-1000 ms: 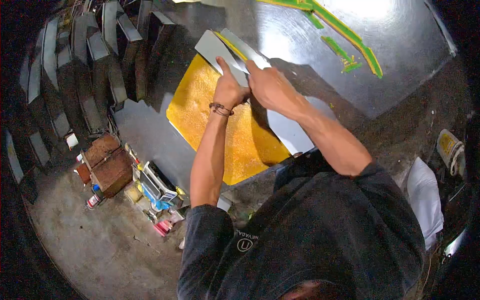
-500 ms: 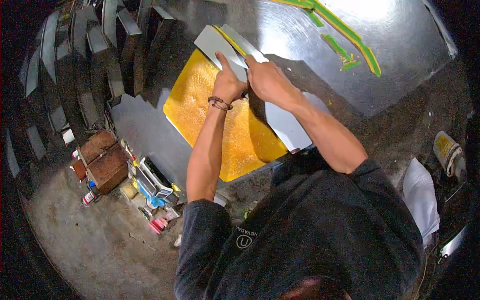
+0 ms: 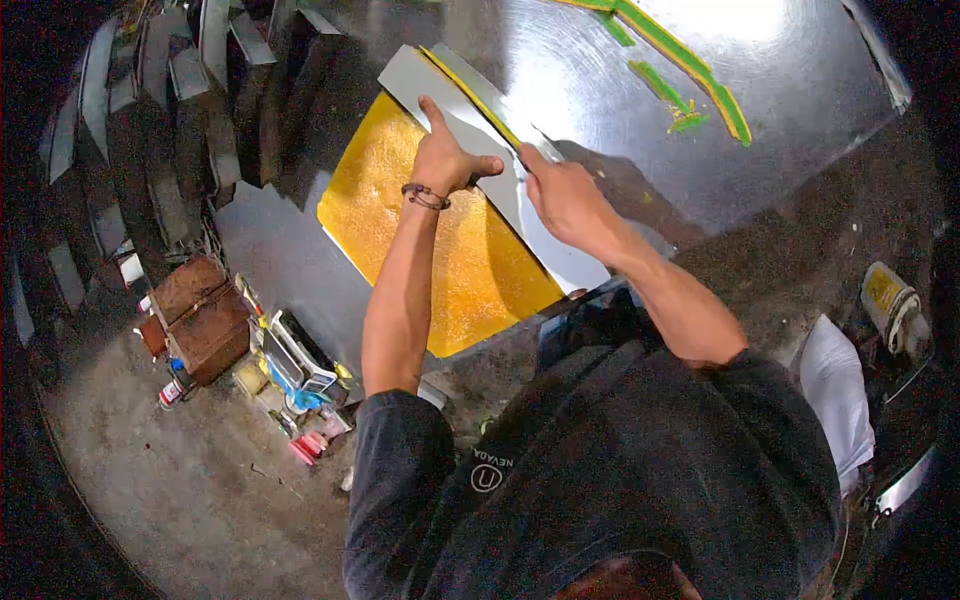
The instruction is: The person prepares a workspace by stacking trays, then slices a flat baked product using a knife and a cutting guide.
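Observation:
A textured yellow sheet (image 3: 465, 270) lies on the metal table, with a long flat grey board (image 3: 525, 215) along its right side. My left hand (image 3: 445, 160) presses on the board, index finger and thumb stretched apart. Close by on the right, my right hand (image 3: 570, 200) is closed at the board's right edge. Whatever it grips is hidden by the fingers. A narrow yellow strip (image 3: 470, 92) runs along that edge, beyond the right hand, with another pale strip of surface beside it.
Green and yellow strips (image 3: 690, 60) lie on the shiny metal tabletop (image 3: 800, 120). Dark metal profiles (image 3: 210, 110) stand at the upper left. On the floor are a brown box (image 3: 205, 305) and assorted small items; a white bucket (image 3: 890, 300) and white sack (image 3: 838, 395) are at the right.
My right hand has slid along the board's edge toward my body, exposing more of the yellow strip. My left hand stays on the board, its thumb now clear of the right hand.

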### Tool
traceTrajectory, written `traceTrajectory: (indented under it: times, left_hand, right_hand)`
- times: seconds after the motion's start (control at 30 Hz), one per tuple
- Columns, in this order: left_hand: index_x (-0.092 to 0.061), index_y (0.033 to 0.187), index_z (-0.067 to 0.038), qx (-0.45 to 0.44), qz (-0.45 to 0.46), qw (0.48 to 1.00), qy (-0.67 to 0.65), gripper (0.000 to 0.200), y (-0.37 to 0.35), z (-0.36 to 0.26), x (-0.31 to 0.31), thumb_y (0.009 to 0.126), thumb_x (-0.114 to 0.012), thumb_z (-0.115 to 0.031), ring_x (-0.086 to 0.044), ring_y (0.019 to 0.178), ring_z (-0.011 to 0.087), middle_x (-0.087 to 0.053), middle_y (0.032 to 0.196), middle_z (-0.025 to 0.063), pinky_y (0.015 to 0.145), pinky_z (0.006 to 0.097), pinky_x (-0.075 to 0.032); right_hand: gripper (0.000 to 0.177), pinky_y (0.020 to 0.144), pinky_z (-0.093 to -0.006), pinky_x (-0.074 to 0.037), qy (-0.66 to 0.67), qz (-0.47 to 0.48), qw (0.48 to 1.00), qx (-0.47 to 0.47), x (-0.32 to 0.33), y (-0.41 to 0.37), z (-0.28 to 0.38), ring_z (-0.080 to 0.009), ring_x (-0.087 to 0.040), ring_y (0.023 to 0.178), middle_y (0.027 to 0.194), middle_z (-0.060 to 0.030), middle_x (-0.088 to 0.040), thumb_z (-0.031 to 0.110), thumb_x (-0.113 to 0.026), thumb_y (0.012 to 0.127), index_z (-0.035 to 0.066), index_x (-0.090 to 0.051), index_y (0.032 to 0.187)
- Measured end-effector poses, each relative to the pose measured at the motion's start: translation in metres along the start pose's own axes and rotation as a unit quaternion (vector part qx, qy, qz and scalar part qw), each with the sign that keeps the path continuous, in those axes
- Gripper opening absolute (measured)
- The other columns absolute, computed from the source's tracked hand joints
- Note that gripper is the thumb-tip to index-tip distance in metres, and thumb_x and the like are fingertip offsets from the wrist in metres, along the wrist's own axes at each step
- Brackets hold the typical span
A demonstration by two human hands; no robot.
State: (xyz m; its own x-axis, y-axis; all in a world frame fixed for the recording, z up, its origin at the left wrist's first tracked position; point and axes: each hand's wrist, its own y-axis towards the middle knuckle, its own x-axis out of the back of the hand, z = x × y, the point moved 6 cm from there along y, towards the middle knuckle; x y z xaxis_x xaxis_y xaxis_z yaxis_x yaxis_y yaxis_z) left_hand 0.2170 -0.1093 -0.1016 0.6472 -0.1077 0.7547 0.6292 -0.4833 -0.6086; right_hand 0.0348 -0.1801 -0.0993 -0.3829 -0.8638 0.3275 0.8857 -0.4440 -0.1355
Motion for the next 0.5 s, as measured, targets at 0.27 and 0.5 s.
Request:
traceTrajectory:
  times: [0.27, 0.5]
  left_hand:
    - [0.023, 0.144, 0.01, -0.011, 0.002, 0.999, -0.045, 0.147, -0.002, -0.005, 0.004, 0.06, -0.094, -0.022, -0.069, 0.068, 0.0278, -0.069, 0.089, 0.0241, 0.056, 0.0321, -0.057]
    - [0.024, 0.146, 0.005, 0.007, 0.013, 0.998, -0.063, 0.145, -0.01, -0.008, 0.003, 0.063, -0.092, -0.02, -0.066, 0.056, 0.0211, -0.069, 0.077, 0.0186, 0.05, 0.0292, -0.055]
  right_hand:
    - [0.033, 0.069, -0.0591, -0.046, -0.001, 0.001, 1.0, -0.014, 0.007, -0.037, -0.006, -0.0502, -0.06, 0.073, 0.074, -0.0296, -0.061, 0.011, -0.046, 0.094, -0.002, -0.045, 0.124]
    - [0.035, 0.071, -0.0558, -0.045, 0.001, 0.007, 0.999, -0.033, 0.012, -0.077, -0.014, -0.0494, -0.06, 0.083, 0.085, -0.0314, -0.062, 0.008, -0.051, 0.094, -0.003, -0.049, 0.127]
